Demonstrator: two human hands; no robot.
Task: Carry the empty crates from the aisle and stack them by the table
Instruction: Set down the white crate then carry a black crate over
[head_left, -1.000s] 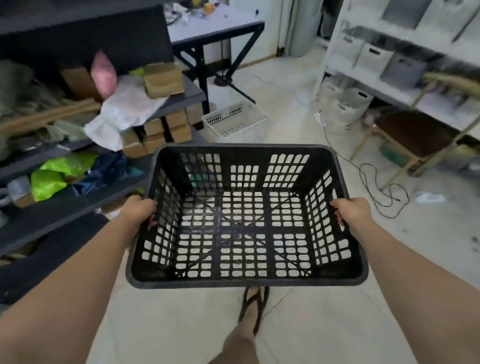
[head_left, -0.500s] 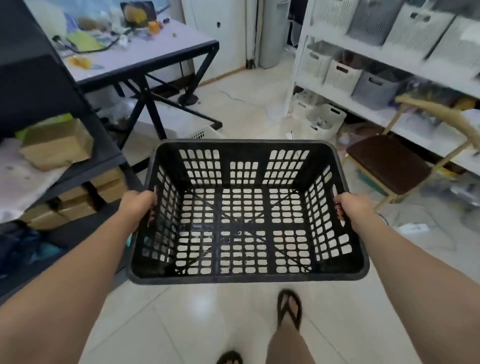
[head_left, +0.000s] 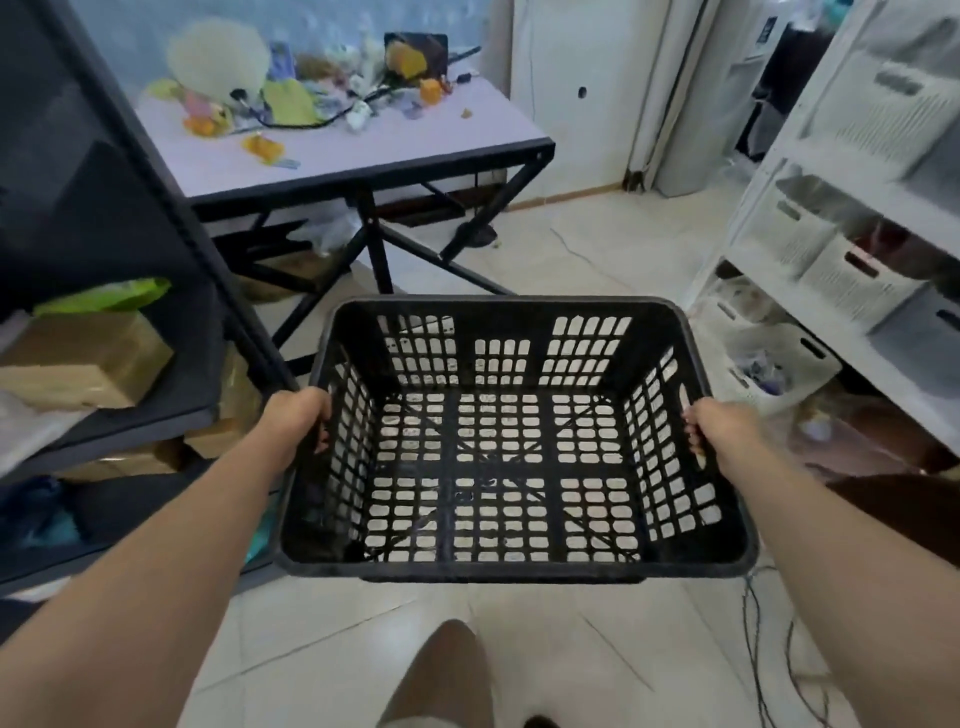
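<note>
An empty black slotted plastic crate (head_left: 504, 566) hangs level in front of me above the tiled floor. My left hand (head_left: 297, 420) grips its left rim, fingers curled through the side. My right hand (head_left: 719, 428) grips the right rim the same way. The table (head_left: 363, 156), with a pale top on a black cross-braced frame, stands straight ahead, just beyond the crate's far edge. Its top holds a clutter of small toys and cables.
A dark shelving unit (head_left: 171, 249) with cardboard boxes (head_left: 78, 358) lines the left side. White shelves (head_left: 841, 171) with pale storage bins line the right. Black cables (head_left: 774, 654) trail on the floor at lower right. My leg (head_left: 441, 675) shows below the crate.
I have walked forward with the crate held the same way. The table has come closer and more of its top is in view; the white basket on the floor is out of sight.
</note>
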